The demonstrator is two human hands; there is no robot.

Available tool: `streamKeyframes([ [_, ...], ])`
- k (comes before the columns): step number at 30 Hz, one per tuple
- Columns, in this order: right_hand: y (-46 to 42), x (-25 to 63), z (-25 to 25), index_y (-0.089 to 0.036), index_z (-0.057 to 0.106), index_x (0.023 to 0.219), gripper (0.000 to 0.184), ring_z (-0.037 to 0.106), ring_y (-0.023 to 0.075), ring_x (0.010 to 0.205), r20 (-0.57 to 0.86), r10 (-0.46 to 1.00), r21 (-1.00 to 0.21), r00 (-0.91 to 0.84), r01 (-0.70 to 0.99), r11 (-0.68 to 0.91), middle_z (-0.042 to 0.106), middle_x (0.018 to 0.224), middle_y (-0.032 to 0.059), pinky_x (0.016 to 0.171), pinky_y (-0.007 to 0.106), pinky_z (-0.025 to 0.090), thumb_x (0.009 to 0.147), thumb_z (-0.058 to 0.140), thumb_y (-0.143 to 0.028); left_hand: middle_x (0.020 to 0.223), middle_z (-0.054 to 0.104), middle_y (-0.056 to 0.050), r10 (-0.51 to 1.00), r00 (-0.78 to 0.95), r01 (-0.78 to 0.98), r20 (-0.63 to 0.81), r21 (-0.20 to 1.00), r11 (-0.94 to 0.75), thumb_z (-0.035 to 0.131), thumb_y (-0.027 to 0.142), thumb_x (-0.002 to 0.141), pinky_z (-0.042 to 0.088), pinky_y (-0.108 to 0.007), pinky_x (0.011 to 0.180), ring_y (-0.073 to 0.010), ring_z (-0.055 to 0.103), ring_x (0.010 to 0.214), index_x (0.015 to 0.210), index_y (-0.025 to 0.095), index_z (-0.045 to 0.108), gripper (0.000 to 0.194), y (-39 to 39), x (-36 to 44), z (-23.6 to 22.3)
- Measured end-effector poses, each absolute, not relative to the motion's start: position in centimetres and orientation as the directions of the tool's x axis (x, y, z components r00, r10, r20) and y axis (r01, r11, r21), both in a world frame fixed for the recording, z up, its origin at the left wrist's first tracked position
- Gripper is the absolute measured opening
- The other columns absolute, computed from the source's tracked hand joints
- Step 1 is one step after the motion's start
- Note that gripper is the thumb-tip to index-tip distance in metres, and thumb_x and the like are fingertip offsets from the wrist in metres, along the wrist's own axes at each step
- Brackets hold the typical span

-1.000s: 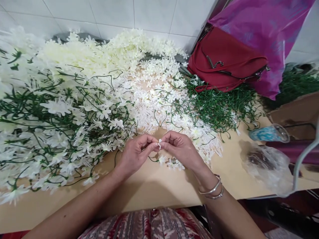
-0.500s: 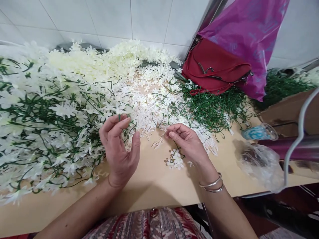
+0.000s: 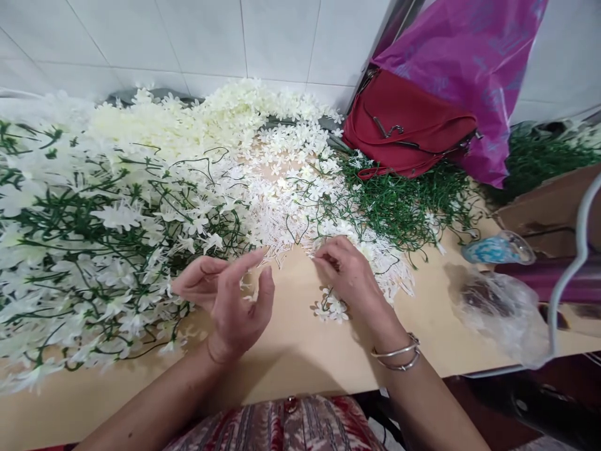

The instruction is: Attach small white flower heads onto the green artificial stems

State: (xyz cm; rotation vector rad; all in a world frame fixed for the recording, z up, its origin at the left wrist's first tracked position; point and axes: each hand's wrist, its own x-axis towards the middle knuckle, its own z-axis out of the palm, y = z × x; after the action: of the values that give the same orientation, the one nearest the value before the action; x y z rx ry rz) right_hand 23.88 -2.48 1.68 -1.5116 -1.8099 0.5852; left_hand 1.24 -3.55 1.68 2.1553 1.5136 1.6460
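Note:
My left hand [image 3: 232,294] is held above the table with thumb and forefinger well apart and nothing visible between them. It is beside the large heap of white artificial flowers on green stems [image 3: 117,269]. My right hand [image 3: 350,269] is pinched, its fingertips at the near edge of the pile of thin white stamens [image 3: 279,235]. A small white tip shows at the pinch; the rest is hidden by the fingers. Just below the right hand lies a small spray of white blossoms [image 3: 334,308]; whether its stem runs into the fingers I cannot tell.
Cream blossoms [image 3: 225,113] are heaped along the tiled wall. Green stems [image 3: 399,207] lie at right, under a red bag [image 3: 408,125] and a purple plastic bag [image 3: 493,81]. A blue-patterned cup [image 3: 498,249], a clear plastic bag [image 3: 502,313] and a grey cable [image 3: 582,238] are farther right.
My left hand has come down and turned, its fingers moving off the flower heap. The few loose stamens in front of the pile are gone from the table beside my right hand.

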Motion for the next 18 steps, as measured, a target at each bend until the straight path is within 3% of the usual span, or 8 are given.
streamKeyframes([
  [3,-2.6,24.1,2.0,-0.024,0.064,0.087,0.011,0.061,0.0209,0.083,0.258,0.966,-0.742,-0.008,0.639,0.203,0.065,0.091,0.0049,0.074,0.034,0.046,0.096,0.059,-0.017,0.111,0.050,-0.008,0.594,0.108,0.637,0.797,0.403,-0.657,0.073,0.010,0.089,0.058,-0.035,0.087,-0.0243,0.056,0.108,0.125,0.028,0.065,0.041,-4.1,2.2,2.8],
  [5,-2.7,24.1,2.2,-0.024,0.061,0.086,0.011,0.059,0.0197,0.077,0.269,0.963,-0.744,0.025,0.640,0.191,0.065,0.085,0.0027,0.073,0.033,0.045,0.097,0.059,-0.019,0.122,0.056,-0.010,0.631,0.290,0.526,0.720,0.431,-0.733,0.063,0.008,0.095,0.059,-0.037,0.098,-0.0232,0.061,0.116,0.132,0.026,0.059,0.041,-4.3,3.1,3.1],
  [8,-2.7,24.0,2.3,-0.024,0.060,0.086,0.011,0.057,0.0182,0.071,0.257,0.963,-0.750,0.079,0.645,0.147,0.063,0.079,0.0006,0.071,0.033,0.043,0.096,0.058,-0.020,0.139,0.058,-0.014,0.696,0.464,0.473,0.548,0.511,-0.718,0.050,0.008,0.102,0.051,-0.045,0.117,-0.0241,0.057,0.136,0.141,0.021,0.051,0.041,-3.7,4.0,2.4],
  [13,-2.7,24.0,2.0,-0.024,0.060,0.085,0.011,0.061,0.0192,0.077,0.283,0.954,-0.756,0.098,0.636,0.159,0.069,0.086,0.0029,0.074,0.033,0.045,0.094,0.057,-0.018,0.143,0.056,-0.018,0.766,0.410,0.598,0.496,0.488,-0.636,0.049,0.011,0.104,0.050,-0.050,0.118,-0.0271,0.056,0.139,0.137,0.015,0.052,0.033,-0.5,3.9,0.8],
  [18,-2.8,24.0,1.9,-0.024,0.061,0.084,0.012,0.062,0.0183,0.077,0.272,0.958,-0.800,0.095,0.575,0.170,0.071,0.087,0.0023,0.076,0.032,0.048,0.093,0.059,-0.017,0.122,0.065,-0.015,0.784,0.380,0.654,0.491,0.457,-0.603,0.054,0.015,0.103,0.058,-0.041,0.102,-0.0242,0.068,0.113,0.112,0.013,0.063,0.013,2.7,3.9,0.6],
])
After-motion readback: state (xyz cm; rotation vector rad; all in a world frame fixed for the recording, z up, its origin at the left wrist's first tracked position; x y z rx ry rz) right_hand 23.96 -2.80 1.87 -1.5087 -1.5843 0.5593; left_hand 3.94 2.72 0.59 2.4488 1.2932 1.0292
